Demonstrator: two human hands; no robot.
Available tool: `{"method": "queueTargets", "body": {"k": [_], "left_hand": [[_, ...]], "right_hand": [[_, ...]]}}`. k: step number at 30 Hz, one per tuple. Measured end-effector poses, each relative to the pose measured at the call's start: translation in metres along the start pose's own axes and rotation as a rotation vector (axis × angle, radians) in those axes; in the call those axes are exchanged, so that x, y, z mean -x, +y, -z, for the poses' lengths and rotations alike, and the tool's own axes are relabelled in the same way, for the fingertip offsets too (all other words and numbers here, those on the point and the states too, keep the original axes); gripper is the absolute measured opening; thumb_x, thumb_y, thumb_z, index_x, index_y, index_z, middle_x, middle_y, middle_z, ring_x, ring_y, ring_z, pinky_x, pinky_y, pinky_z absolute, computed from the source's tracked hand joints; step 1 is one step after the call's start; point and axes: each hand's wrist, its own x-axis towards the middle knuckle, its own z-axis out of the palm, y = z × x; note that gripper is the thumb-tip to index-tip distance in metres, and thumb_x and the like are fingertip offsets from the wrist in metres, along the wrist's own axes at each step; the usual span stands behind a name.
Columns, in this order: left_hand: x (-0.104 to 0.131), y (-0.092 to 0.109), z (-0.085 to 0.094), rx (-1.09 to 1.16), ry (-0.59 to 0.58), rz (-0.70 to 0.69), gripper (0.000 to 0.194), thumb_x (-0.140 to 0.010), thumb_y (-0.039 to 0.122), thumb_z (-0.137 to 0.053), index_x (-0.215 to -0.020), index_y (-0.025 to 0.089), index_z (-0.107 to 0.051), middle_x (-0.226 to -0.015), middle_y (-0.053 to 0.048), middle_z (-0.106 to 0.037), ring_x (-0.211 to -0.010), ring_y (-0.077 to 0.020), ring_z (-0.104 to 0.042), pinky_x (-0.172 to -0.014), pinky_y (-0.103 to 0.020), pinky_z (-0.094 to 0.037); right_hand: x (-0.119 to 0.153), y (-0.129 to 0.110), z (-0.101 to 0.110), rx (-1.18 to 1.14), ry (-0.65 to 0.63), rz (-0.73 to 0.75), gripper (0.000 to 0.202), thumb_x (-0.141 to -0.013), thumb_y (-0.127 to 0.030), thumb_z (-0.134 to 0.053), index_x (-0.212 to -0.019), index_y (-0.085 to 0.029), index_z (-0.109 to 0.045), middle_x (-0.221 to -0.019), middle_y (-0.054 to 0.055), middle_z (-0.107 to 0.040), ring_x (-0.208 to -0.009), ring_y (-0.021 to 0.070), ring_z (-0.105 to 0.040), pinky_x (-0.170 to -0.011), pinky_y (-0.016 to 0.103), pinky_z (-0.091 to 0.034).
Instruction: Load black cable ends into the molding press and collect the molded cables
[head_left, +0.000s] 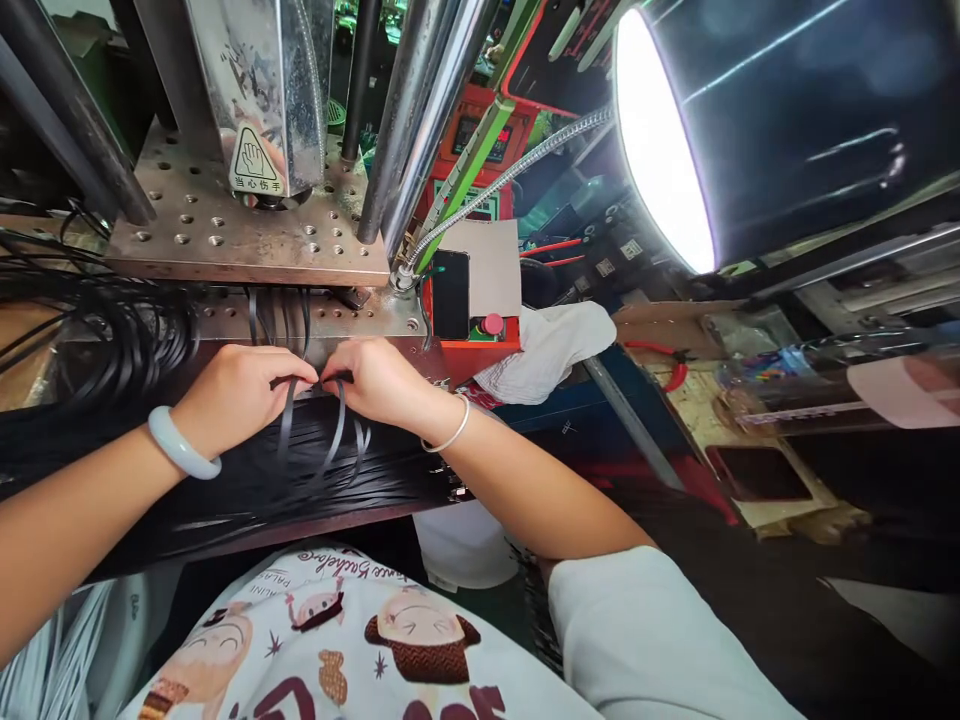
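Observation:
Both hands meet at the front of a metal press, fingertips close together. My left hand (238,396), with a pale bangle at the wrist, is closed in a pinch on a thin black cable (286,425). Just to its right, my right hand (379,378) pinches another black cable (335,435) that loops down below the fingers. More black strands run back from the hands under the press's thick drilled plate (247,262). The cable ends between the fingertips are hidden.
A coil of black cables (139,345) lies at left, and more cables (225,485) cover the front ledge. A hand-warning sign (257,160) marks the press. Right of it are a phone (451,295), a red button (492,324), a white cloth (555,345) and a bright lamp (660,140).

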Motion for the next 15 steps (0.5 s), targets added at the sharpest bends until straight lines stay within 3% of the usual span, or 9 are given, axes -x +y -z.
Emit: {"method": "queueTargets", "body": {"k": [3, 9, 12, 15], "left_hand": [[0.002, -0.006, -0.009, -0.101, 0.010, 0.043, 0.028, -0.088, 0.029, -0.052, -0.085, 0.022, -0.080, -0.079, -0.003, -0.078, -0.071, -0.0197, -0.070, -0.072, -0.031, -0.051], [0.003, -0.011, -0.012, -0.165, -0.048, 0.039, 0.030, -0.087, 0.026, -0.050, -0.087, 0.021, -0.080, -0.085, -0.005, -0.079, -0.079, -0.0233, -0.070, -0.082, -0.039, -0.051], [-0.001, -0.007, -0.008, -0.201, -0.071, 0.007, 0.031, -0.087, 0.024, -0.048, -0.087, 0.019, -0.079, -0.085, -0.007, -0.077, -0.082, -0.0236, -0.068, -0.081, -0.038, -0.050], [-0.005, 0.001, -0.005, -0.302, -0.144, -0.095, 0.031, -0.088, 0.020, -0.045, -0.079, 0.021, -0.075, -0.077, -0.007, -0.072, -0.081, -0.0238, -0.064, -0.078, -0.038, -0.048]], "right_hand": [[0.003, -0.004, -0.005, 0.160, -0.001, 0.023, 0.022, -0.091, -0.010, -0.058, -0.093, -0.016, -0.079, -0.093, 0.008, -0.073, -0.098, 0.0248, -0.056, -0.084, 0.036, -0.039], [0.007, -0.018, -0.011, 0.281, -0.023, 0.046, 0.027, -0.097, -0.014, -0.049, -0.089, -0.014, -0.075, -0.090, 0.009, -0.068, -0.100, 0.0261, -0.050, -0.087, 0.040, -0.036], [0.007, -0.012, -0.007, 0.222, -0.027, 0.035, 0.021, -0.096, -0.014, -0.053, -0.091, -0.014, -0.074, -0.094, 0.010, -0.067, -0.102, 0.0259, -0.052, -0.090, 0.039, -0.038], [0.014, 0.011, 0.010, 0.033, 0.046, -0.030, 0.014, -0.090, -0.015, -0.064, -0.102, -0.014, -0.070, -0.102, 0.008, -0.067, -0.092, 0.0208, -0.057, -0.084, 0.034, -0.044]]}}
